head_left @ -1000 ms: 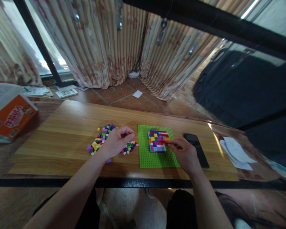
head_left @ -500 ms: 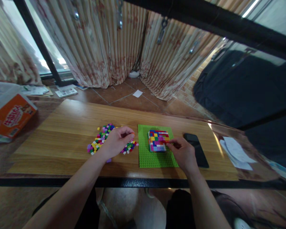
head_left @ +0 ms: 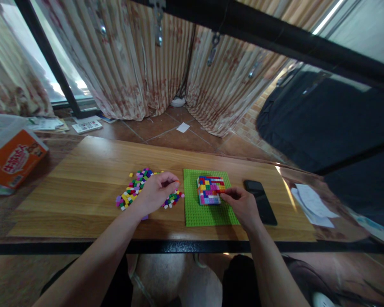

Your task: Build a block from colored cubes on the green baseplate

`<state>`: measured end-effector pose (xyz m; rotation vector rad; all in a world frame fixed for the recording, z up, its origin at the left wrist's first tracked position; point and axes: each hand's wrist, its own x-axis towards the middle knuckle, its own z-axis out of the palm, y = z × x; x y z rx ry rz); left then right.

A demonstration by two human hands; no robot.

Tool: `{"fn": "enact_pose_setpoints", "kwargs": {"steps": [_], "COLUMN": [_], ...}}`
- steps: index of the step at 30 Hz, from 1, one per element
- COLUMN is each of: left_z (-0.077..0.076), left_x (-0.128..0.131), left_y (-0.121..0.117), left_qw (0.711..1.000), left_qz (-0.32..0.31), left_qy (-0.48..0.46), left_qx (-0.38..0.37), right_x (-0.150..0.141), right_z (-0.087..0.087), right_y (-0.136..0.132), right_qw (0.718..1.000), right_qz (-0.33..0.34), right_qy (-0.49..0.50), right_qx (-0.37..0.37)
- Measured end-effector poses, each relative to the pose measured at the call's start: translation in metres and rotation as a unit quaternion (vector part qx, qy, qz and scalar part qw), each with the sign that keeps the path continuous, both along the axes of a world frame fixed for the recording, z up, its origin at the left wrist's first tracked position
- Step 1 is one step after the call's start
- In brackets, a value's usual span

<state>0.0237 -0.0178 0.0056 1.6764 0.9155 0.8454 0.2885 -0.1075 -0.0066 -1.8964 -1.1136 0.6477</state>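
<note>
A green baseplate lies on the wooden table, with a block of many-coloured small bricks built on it. My right hand rests on the plate's right side, fingers pinched against the block's right edge; what they pinch is too small to make out. Left of the plate lies a loose pile of small coloured bricks. My left hand lies over that pile with fingers curled, and a small orange piece shows at its fingertips.
A black phone lies flat just right of the baseplate. An orange box under a clear container sits at the far left. White papers lie at the right end. Curtains hang behind the table.
My right hand has crept a little left, closer against the brick block. My left hand stays on the loose pile. The view has shifted slightly.
</note>
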Motion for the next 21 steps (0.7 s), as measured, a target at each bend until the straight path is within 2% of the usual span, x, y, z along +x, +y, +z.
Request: {"fn": "enact_pose_setpoints", "kwargs": {"steps": [5, 10, 21], "left_z": [0.001, 0.001, 0.0], "left_x": [0.003, 0.005, 0.005], "left_y": [-0.003, -0.004, -0.002], "left_qw": [1.0, 0.999, 1.0], "left_qz": [-0.01, -0.016, -0.015], "left_qy": [0.004, -0.004, -0.003], "left_qx": [-0.006, -0.027, -0.022], "right_x": [0.007, 0.009, 0.013], "right_z": [0.003, 0.007, 0.006], "right_y": [-0.004, -0.003, -0.005], "right_qw": [0.999, 1.0, 0.999], "right_qz": [0.041, 0.024, 0.024], "right_qy": [0.001, -0.018, 0.026], "right_qx": [-0.009, 0.0, 0.011]}}
